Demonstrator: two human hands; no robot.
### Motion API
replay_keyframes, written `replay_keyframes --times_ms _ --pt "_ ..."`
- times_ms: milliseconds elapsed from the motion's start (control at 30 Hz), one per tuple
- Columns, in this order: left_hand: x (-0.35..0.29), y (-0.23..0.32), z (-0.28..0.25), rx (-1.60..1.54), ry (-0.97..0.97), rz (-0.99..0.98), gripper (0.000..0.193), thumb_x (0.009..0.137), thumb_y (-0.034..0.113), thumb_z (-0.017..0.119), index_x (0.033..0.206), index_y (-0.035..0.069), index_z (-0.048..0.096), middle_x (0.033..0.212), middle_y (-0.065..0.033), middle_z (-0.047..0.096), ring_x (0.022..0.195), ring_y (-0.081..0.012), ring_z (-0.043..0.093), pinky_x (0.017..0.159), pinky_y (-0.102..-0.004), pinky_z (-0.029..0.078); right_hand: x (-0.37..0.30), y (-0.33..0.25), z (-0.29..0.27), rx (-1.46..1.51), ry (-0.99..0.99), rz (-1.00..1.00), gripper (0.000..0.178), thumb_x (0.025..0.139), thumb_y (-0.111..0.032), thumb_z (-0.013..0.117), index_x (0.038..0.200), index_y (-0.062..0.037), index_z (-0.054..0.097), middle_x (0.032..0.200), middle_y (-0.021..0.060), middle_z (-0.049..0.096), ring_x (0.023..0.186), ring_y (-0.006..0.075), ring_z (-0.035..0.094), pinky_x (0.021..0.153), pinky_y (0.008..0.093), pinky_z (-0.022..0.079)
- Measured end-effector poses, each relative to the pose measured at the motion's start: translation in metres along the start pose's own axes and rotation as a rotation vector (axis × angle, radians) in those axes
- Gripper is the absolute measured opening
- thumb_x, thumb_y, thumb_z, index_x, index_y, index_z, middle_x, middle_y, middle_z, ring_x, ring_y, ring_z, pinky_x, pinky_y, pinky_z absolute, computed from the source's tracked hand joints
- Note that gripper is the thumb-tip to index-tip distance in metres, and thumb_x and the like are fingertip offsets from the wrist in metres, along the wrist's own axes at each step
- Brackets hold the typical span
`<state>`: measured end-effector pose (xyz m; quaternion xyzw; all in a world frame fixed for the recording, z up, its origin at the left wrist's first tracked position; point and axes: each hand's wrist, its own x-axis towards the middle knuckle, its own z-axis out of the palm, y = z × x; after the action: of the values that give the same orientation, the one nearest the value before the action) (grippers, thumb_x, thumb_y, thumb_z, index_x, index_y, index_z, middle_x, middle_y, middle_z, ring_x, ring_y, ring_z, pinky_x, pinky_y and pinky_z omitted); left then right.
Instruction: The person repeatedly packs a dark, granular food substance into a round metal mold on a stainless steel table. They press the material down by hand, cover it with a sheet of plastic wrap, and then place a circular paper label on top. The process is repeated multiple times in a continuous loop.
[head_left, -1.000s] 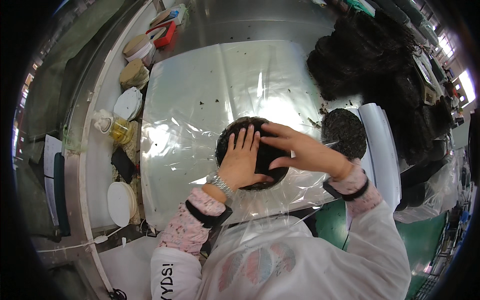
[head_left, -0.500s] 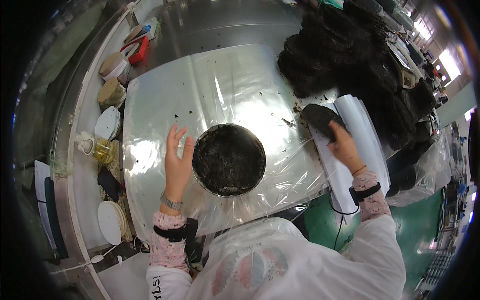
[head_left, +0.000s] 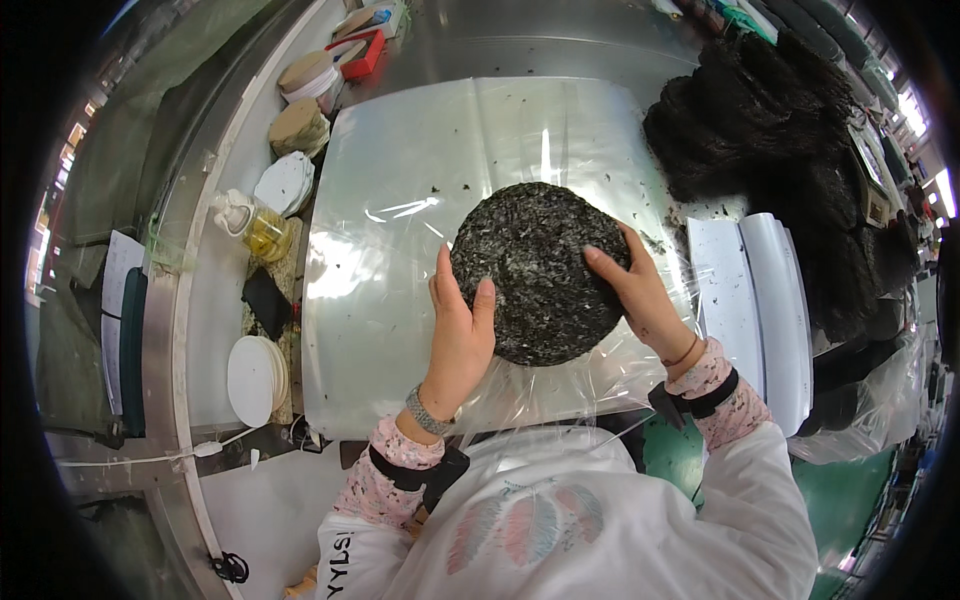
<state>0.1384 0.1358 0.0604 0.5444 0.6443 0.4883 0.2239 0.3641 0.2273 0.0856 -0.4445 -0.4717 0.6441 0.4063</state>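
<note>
Between my two hands is a round black cake (head_left: 538, 275), flaky and fibrous like pressed dried seaweed. My left hand (head_left: 460, 330) is closed against its left edge, thumb on the near left part and fingers along the side. With the thumb over the top face, my right hand (head_left: 645, 295) grips the right edge; its other fingers are partly hidden. The cake is over a stack of clear plastic sheets (head_left: 385, 265); whether it rests on them or hangs just above, I cannot tell.
A large heap of similar black cakes (head_left: 740, 120) lies at the far right. In front of it sits curled white sheeting (head_left: 775, 290). Along the left stand stacked round discs (head_left: 255, 380), a bottle of yellow liquid (head_left: 262, 232) and a red tray (head_left: 360, 55).
My right hand has come from the cake on the white sheeting to the middle. Both hands now hold a cake there; the sheeting no longer has one on it.
</note>
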Motion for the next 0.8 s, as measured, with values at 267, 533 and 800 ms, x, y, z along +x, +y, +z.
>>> replay_keyframes --times_ms 267,533,800 --pt "0.011 0.013 0.013 0.363 -0.304 0.531 0.027 0.096 0.018 0.066 0.115 0.0 0.07 0.117 -0.0146 0.069 0.118 -0.0313 0.061 0.115 -0.0477 0.039 0.007 0.027 -0.002 -0.657 0.002 -0.3 0.068 0.095 -0.022 0.074 0.148 0.0058 0.041 0.124 0.0274 0.067 0.12 0.0331 0.066 0.102 0.0396 0.051" --pt "0.01 0.003 0.017 0.39 -0.374 0.468 0.027 0.096 0.021 0.065 0.112 0.001 0.073 0.113 -0.0122 0.073 0.118 -0.0287 0.062 0.117 -0.0466 0.037 -0.004 -0.024 0.022 -1.094 -0.068 -0.536 0.079 0.093 -0.043 0.074 0.151 0.0 0.042 0.151 0.0266 0.045 0.131 0.0469 0.052 0.11 0.0492 0.044" --pt "0.023 -0.009 -0.04 0.131 -0.357 0.576 0.026 0.076 -0.003 0.061 0.099 -0.001 0.073 0.109 -0.0155 0.074 0.106 -0.033 0.069 0.108 -0.0497 0.05 0.02 0.022 0.039 -1.444 -0.599 -0.814 0.082 0.099 -0.069 0.045 0.161 -0.0156 0.037 0.169 0.0169 0.025 0.156 0.0424 0.019 0.124 0.0626 0.014"
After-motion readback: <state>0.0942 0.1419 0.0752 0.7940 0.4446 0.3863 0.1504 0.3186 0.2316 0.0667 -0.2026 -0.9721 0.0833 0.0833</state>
